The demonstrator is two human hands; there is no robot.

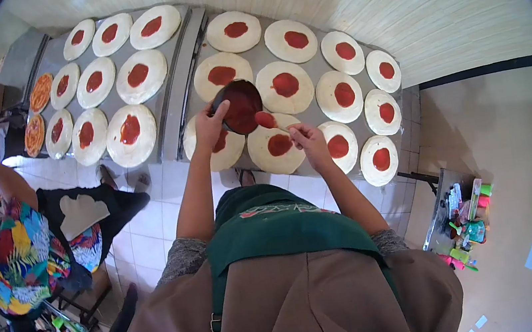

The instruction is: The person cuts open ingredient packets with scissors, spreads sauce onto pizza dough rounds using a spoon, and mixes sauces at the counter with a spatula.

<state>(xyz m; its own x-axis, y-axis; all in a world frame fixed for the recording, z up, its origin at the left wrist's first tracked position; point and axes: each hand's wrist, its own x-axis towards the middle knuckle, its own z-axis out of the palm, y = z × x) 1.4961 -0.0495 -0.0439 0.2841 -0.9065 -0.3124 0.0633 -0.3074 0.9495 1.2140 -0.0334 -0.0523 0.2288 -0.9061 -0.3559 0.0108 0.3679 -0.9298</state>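
Note:
My left hand (210, 125) grips the rim of a dark bowl (241, 105) with red sauce inside, tilted above the dough rounds. In my right hand (308, 141) is the handle of a spoon (266, 119), its red-coated head beside the bowl's right edge. Below the spoon lies a dough round (276, 158) with a red sauce patch in its middle. Another round (193, 142) is partly hidden under my left hand and the bowl. Further rounds, such as one (298, 81) beyond the spoon, carry similar sauce patches.
More sauced dough rounds cover a second metal table (106, 61) at the left, with two darker orange rounds at its end. A person (28, 247) in a colourful shirt stands at the far left. A small side table (438, 210) with bright items stands at the right.

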